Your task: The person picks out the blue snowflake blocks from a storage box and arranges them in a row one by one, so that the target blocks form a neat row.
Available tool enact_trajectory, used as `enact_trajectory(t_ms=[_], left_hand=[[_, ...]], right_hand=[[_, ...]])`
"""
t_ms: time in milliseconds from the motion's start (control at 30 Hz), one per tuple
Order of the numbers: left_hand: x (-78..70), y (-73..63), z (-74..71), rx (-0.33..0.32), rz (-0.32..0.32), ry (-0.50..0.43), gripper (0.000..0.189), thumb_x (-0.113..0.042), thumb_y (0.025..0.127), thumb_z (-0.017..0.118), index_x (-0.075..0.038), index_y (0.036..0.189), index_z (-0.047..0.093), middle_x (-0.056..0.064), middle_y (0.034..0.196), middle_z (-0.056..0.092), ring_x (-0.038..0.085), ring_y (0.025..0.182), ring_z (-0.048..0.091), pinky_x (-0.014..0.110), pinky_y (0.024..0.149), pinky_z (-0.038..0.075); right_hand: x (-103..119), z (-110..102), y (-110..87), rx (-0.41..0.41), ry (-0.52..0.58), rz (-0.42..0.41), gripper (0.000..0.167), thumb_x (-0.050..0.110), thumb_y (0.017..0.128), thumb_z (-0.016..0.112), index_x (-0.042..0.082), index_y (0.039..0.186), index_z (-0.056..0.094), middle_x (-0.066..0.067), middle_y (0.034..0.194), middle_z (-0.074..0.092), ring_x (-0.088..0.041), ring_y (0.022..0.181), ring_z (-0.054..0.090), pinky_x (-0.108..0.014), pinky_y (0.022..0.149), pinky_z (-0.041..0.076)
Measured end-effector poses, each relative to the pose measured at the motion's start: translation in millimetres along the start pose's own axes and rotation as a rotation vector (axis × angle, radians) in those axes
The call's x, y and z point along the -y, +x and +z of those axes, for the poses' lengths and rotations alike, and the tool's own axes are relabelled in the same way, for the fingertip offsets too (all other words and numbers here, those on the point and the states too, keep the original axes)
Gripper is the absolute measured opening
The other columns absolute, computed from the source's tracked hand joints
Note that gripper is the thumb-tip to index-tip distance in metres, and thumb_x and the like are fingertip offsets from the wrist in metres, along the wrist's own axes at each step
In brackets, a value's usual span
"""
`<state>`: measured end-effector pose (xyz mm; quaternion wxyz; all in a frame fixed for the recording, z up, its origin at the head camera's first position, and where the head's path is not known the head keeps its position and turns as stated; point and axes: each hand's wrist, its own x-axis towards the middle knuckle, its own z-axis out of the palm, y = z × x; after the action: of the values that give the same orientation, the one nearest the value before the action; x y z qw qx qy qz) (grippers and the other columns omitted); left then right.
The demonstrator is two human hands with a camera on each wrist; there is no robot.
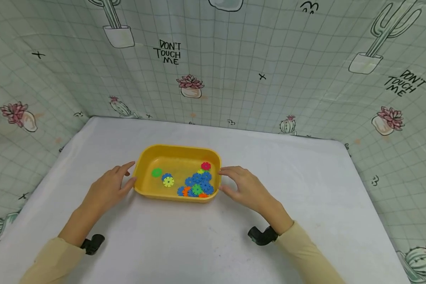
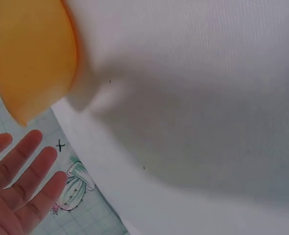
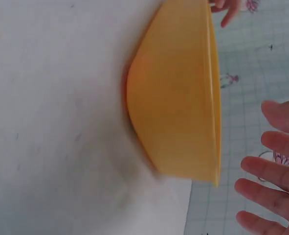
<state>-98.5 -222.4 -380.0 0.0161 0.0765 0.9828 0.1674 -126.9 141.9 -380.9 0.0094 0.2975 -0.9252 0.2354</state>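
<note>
A yellow plastic basin (image 1: 177,152) sits on the white table. Flower-shaped plastic discs lie inside: a blue heap (image 1: 197,178) at the right with a red disc (image 1: 206,166) behind it, a yellow disc (image 1: 168,182) partly over a blue one, and a green disc (image 1: 157,172) at the left. My left hand (image 1: 108,186) is at the basin's left end, fingers spread and fairly straight. At the right end is my right hand (image 1: 246,188), its fingers extended toward the rim. Both wrist views show the hands holding nothing; whether any fingertip touches the rim I cannot tell.
White cloth covers the table (image 1: 184,244). A hanging fabric (image 1: 227,59) printed with cacti and grid lines stands behind the table and along both sides. Each wrist carries a black strap mount (image 1: 262,236).
</note>
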Motion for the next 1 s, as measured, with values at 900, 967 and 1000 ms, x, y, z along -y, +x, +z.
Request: enact_trajectory(t_ms=[900,967,1000], left_hand=[[3.2,5.3,29.0,0.048,-0.299,-0.763,0.046,-0.016,0.097,0.046,0.004,0.136,0.037,-0.001,0.072,0.057,0.009,0.062,0.058,0.02,0.064,0.052],[2.8,5.6,29.1,0.048,-0.313,-0.786,0.046,-0.016,0.097,0.045,0.004,0.137,0.035,-0.002,0.072,0.056,0.01,0.062,0.059,0.019,0.064,0.052],[2.7,5.9,29.2,0.047,-0.32,-0.794,0.046,-0.016,0.097,0.045,0.004,0.138,0.035,-0.002,0.072,0.056,0.009,0.062,0.059,0.019,0.064,0.051]], right_hand=[[26,61,72.7,0.371,0.15,0.124,0.02,0.008,0.089,0.061,0.006,0.109,0.063,-0.004,0.107,0.062,-0.018,0.097,0.054,-0.031,0.095,0.046],[26,63,76.1,0.403,0.123,0.132,0.02,0.008,0.088,0.061,0.006,0.107,0.064,-0.003,0.105,0.061,-0.017,0.095,0.053,-0.03,0.094,0.046],[26,64,77.4,0.418,0.112,0.141,0.02,0.009,0.087,0.062,0.007,0.107,0.064,-0.003,0.105,0.06,-0.016,0.095,0.053,-0.029,0.093,0.046]])
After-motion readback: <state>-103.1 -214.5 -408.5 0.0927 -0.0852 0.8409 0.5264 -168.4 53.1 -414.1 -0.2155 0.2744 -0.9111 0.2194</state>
